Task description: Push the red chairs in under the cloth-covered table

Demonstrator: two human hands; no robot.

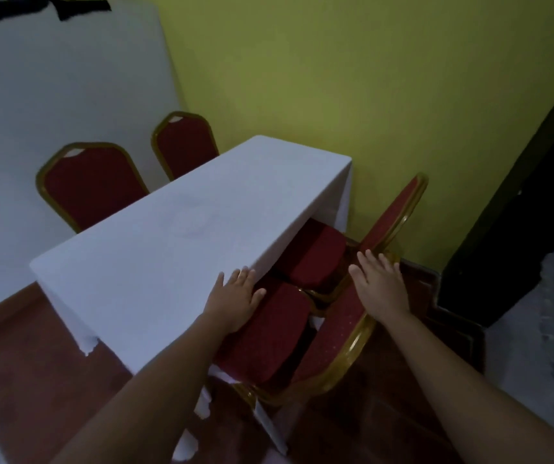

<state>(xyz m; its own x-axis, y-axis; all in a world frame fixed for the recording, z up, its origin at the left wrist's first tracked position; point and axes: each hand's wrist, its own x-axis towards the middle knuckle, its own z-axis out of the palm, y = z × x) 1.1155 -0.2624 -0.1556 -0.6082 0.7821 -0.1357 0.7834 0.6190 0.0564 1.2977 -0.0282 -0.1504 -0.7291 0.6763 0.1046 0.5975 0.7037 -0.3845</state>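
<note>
A long table under a white cloth point(182, 249) runs away from me. On its right side stand two red chairs with gold frames. The nearer chair point(269, 333) has its seat partly under the table edge. The farther chair point(316, 256) sits likewise, with its backrest point(396, 212) rising to the right. My left hand point(235, 296) lies flat and open, at the table edge and on the nearer seat. My right hand point(381, 284) hovers open over the top of the nearer chair's backrest point(339, 333). Two more red chairs point(91, 185) point(185, 142) stand on the table's far side.
A yellow-green wall point(336, 78) stands behind the table's far end. A white panel point(51, 78) fills the left. A dark door frame point(520, 229) rises at the right, with grey floor point(543, 313) beyond. Red carpet point(34, 363) covers the floor around the table.
</note>
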